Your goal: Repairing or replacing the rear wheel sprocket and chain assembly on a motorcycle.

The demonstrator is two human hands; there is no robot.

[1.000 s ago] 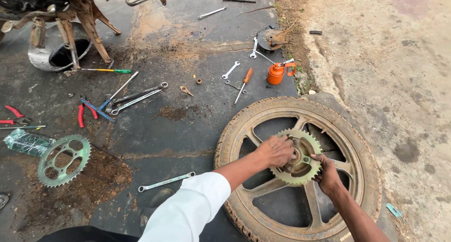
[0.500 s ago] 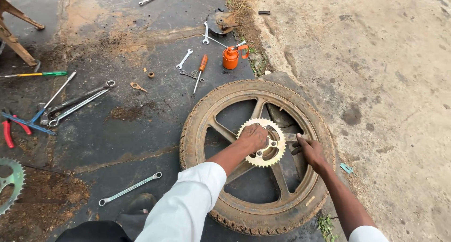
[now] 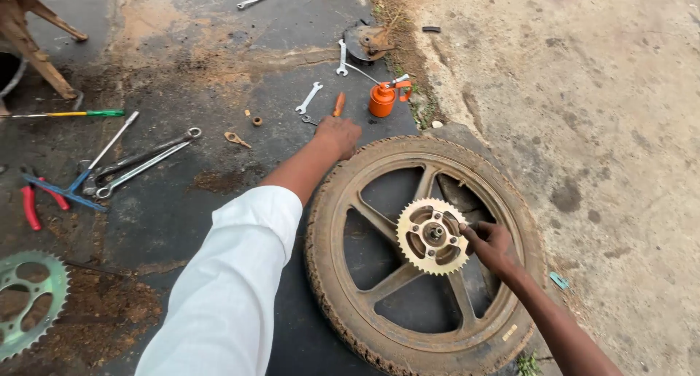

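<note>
A dirty motorcycle wheel [image 3: 350,223] with spokes lies flat on the dark ground. A pale toothed sprocket [image 3: 432,236] sits on its hub. My right hand [image 3: 492,246] rests at the sprocket's right edge, fingers touching its teeth. My left hand [image 3: 337,134], in a white sleeve, reaches past the tyre's far rim and closes over a screwdriver with an orange handle [image 3: 339,102]. Only the handle's upper part shows above my fingers.
An orange oil can [image 3: 382,99] stands just beyond the wheel, with small spanners [image 3: 309,97] beside it. Long wrenches [image 3: 142,162], red pliers [image 3: 30,206] and a green-handled screwdriver [image 3: 73,114] lie at the left. A green sprocket [image 3: 25,303] lies at lower left. Bare concrete lies to the right.
My left hand left the sprocket and reached forward over the tyre to the orange-handled screwdriver. My right hand stayed at the sprocket's edge. The view shifted left over the wheel.
</note>
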